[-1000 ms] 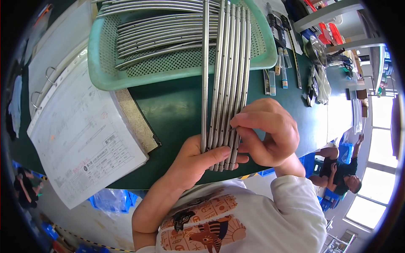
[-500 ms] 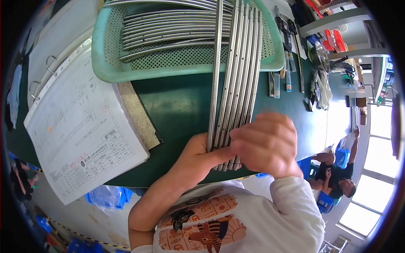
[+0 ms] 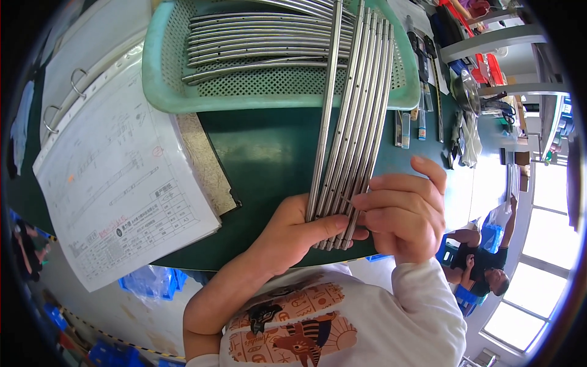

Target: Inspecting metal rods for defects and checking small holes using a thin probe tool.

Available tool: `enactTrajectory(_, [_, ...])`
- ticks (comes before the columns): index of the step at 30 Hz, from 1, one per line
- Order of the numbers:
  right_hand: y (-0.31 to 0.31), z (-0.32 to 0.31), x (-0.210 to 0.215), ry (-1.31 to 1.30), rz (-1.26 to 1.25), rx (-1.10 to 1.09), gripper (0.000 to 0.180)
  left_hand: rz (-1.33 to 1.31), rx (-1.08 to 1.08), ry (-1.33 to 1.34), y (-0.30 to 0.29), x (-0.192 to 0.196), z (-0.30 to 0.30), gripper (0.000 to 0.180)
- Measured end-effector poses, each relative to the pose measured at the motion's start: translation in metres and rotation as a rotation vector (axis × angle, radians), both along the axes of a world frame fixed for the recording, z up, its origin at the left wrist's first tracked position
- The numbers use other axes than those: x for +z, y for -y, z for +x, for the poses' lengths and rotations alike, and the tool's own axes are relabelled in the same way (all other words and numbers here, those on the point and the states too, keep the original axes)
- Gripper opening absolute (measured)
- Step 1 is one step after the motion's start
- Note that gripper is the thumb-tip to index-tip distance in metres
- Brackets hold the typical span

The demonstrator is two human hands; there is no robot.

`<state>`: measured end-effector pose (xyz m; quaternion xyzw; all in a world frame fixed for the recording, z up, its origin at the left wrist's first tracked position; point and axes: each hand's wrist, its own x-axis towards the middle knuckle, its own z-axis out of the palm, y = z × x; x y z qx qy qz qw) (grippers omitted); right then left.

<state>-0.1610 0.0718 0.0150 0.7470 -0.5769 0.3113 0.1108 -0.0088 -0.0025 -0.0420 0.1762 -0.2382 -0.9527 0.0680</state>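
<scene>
Though fanned, steel tubes (image 3: pixel 353 128) between both hands (image 3: pixel 342 223)

- Rods (image 3: pixel 351 122), centre of frame: bare metal, smooth, bright and glossy, small holes drilled along them.
- Basket (image 3: pixel 160 79), top of frame: pale green plastic, perforated mesh walls, matt.
- Table (image 3: pixel 269 153): dark green top, smooth, faint sheen.
- Sheet (image 3: pixel 116 189), left: white paper inside a clear glossy plastic sleeve; metal binder rings (image 3: pixel 76 79) at upper left.
- Flat plate (image 3: pixel 205 162) beside the paper: dull grey, rough-looking.
- Sleeve (image 3: pixel 428 318), lower right: white cloth, matt, soft weave.
- Bins (image 3: pixel 147 284), lower left: blue plastic.
</scene>
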Motion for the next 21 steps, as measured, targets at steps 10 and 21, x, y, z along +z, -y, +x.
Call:
enactTrajectory(10, [0.007, 0.001, -0.004, 0.048, 0.058, -0.018, 0.012, -0.054, -0.003, -0.004, 0.000, 0.000, -0.002, 0.021])
enactTrajectory(21, [0.012, 0.010, 0.004, -0.157, 0.058, 0.009, 0.008, -0.063, 0.020, -0.012, -0.002, -0.007, 0.001, 0.019])
